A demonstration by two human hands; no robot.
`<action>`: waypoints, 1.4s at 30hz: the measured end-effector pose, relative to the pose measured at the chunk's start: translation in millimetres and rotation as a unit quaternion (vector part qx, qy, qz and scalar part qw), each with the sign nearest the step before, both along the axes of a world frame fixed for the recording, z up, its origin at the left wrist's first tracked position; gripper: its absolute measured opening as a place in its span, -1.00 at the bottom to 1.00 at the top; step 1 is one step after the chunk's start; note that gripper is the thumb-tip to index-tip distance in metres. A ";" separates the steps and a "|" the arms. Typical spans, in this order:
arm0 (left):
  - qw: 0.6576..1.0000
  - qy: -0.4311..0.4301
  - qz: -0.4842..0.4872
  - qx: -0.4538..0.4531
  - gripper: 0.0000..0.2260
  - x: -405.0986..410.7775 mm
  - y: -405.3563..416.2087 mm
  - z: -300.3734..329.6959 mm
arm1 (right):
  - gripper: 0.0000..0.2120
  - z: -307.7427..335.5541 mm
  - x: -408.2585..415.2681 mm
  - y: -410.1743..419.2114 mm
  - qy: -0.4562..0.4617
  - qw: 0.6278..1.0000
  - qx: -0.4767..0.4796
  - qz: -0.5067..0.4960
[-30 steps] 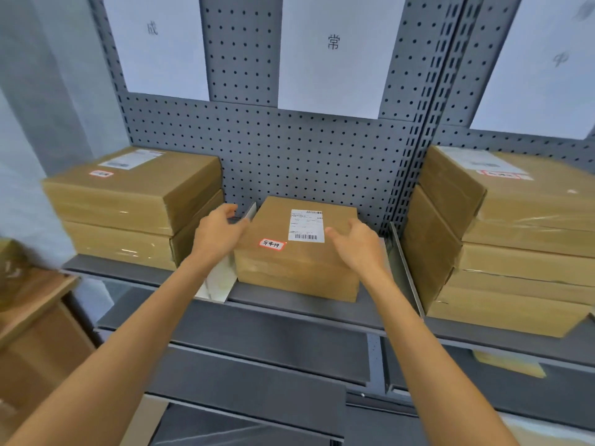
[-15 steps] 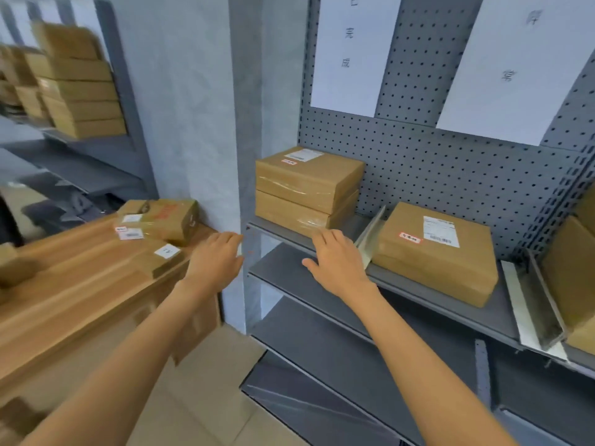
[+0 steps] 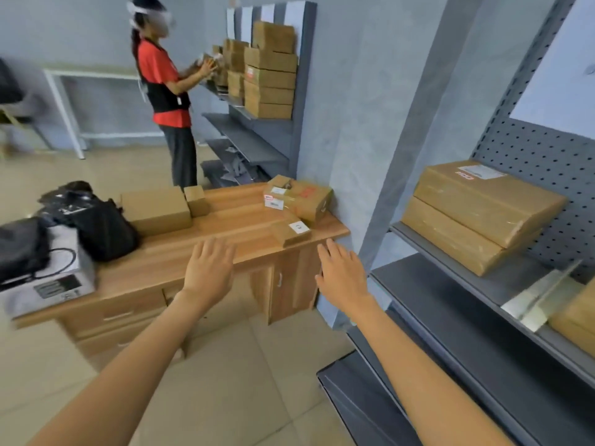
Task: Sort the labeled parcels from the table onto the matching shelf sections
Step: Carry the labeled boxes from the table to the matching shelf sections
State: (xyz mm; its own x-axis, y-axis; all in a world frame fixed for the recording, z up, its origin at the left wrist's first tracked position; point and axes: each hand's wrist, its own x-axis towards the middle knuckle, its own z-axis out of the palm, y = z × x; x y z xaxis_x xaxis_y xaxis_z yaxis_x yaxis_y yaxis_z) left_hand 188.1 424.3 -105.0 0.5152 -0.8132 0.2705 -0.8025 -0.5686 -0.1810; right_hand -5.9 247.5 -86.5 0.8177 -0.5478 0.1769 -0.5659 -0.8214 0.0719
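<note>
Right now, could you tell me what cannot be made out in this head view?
- Print on the labels of the taped parcel and small flat parcel: too small, blurred.
- Parcel at the right edge: cut off by the frame.
- Sign above the shelf stack: cropped, text unreadable.

No text can be read. White and red labels are seen on the large parcel (image 3: 297, 197) at the tabletop's (image 3: 180, 262) far right corner, a white label on the small parcel (image 3: 290, 232) at its 6 o'clock, and labels on the shelf parcel (image 3: 486, 201); all print is blurred.
</note>
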 end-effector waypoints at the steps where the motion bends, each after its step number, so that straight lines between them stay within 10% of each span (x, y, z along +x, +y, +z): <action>1: 1.000 0.009 0.010 -0.002 -0.52 9.4 8.1 -4.4 | -0.38 -3.4 13.1 1.2 -0.003 1.000 0.005 0.013; 42: 0.932 0.180 0.316 -0.002 -0.54 320.7 -27.0 -95.0 | -0.38 -83.2 425.4 -120.1 0.082 0.966 0.101 0.224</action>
